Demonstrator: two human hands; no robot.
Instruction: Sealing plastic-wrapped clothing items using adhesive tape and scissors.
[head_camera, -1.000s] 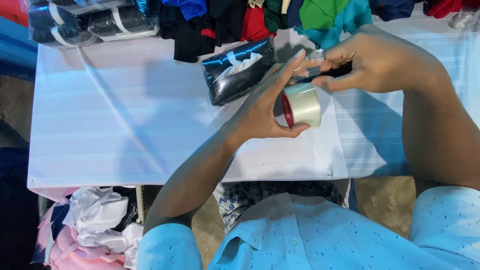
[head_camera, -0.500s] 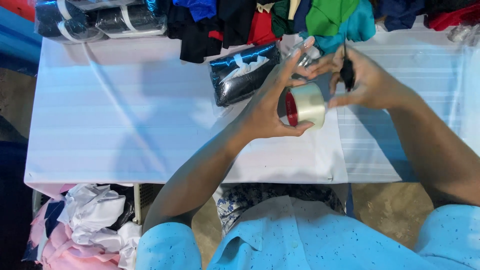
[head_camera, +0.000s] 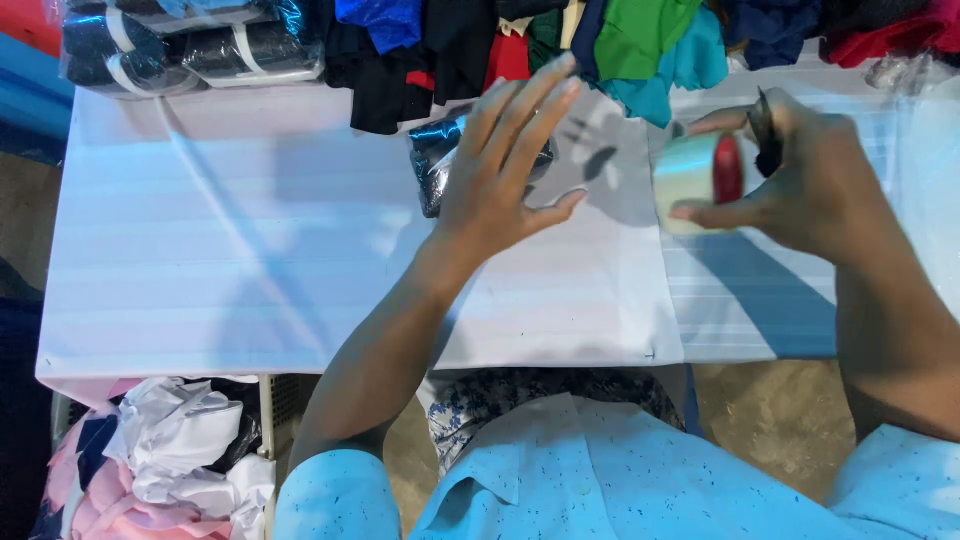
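My right hand holds a roll of clear packing tape with a red core above the white table, and a small dark tool juts up between its fingers. My left hand hovers open, fingers spread, over a black garment packed in a shiny plastic bag, which it partly hides. The hand holds nothing and is apart from the tape roll.
Folded clothes in green, teal, blue, red and black line the table's far edge. Bagged dark garments lie at the back left. A heap of white and pink cloth sits below the table's near left corner.
The tape roll passed from my left hand to my right hand and moved right. My left hand let go, opened and rose over the bagged garment.
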